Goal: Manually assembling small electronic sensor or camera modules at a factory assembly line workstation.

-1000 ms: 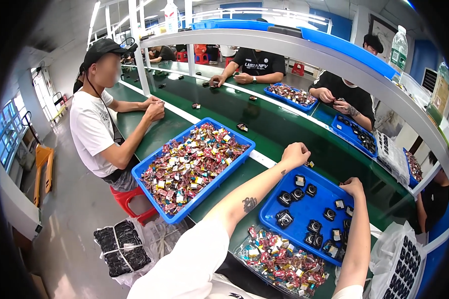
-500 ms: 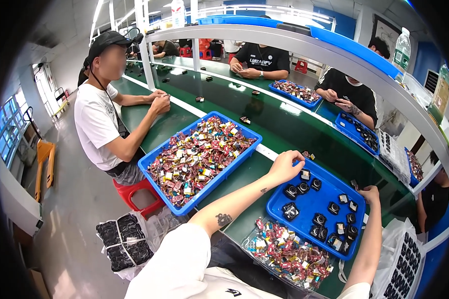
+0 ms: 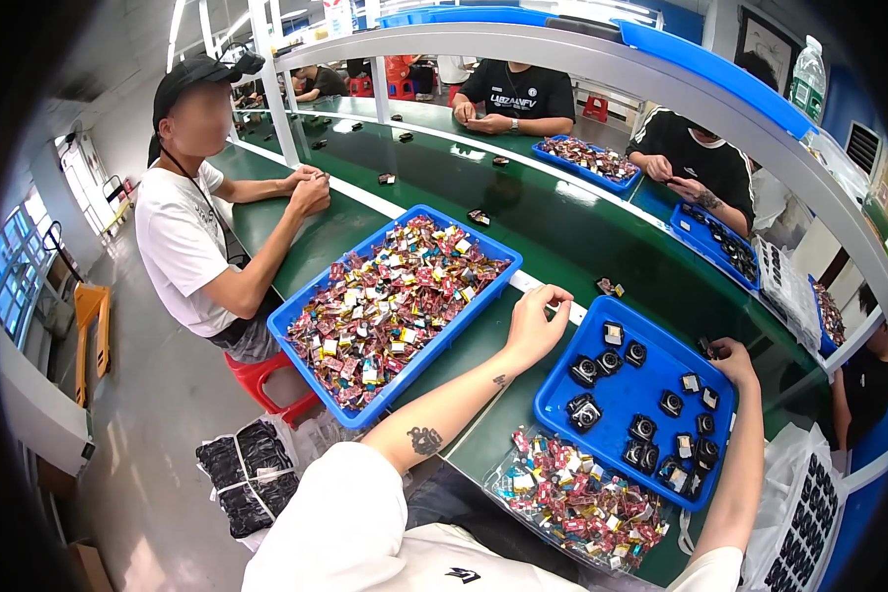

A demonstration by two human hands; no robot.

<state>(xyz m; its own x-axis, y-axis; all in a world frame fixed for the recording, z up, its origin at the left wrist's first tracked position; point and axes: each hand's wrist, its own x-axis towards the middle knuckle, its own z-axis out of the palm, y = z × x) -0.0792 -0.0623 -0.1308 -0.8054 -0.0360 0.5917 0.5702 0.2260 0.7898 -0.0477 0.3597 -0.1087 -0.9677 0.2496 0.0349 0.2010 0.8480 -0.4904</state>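
Observation:
My left hand (image 3: 536, 324) is over the green bench between two blue trays, its fingers loosely bent and nothing visible in them. Just past it, a small board-and-camera piece (image 3: 610, 287) lies on the green belt. At the far right corner of the smaller blue tray (image 3: 553, 385), my right hand (image 3: 734, 362) is closed on a small black part (image 3: 705, 345), mostly hidden by the fingers. Inside that tray sit several black camera-shaped housings (image 3: 583, 370) and small pieces with pale squares (image 3: 690, 382).
Left of my arm stands a large blue tray (image 3: 296, 367) heaped with red boards. A clear tray of boards (image 3: 572, 503) is nearest me. A metal shelf frame (image 3: 523, 47) arches over the belt. A co-worker (image 3: 183, 227) sits at left; stacked black-part trays (image 3: 804, 523) are at right.
My left hand has drawn back to the left, away from the piece on the belt. The right hand stays by the tray's far corner. The view has shifted slightly.

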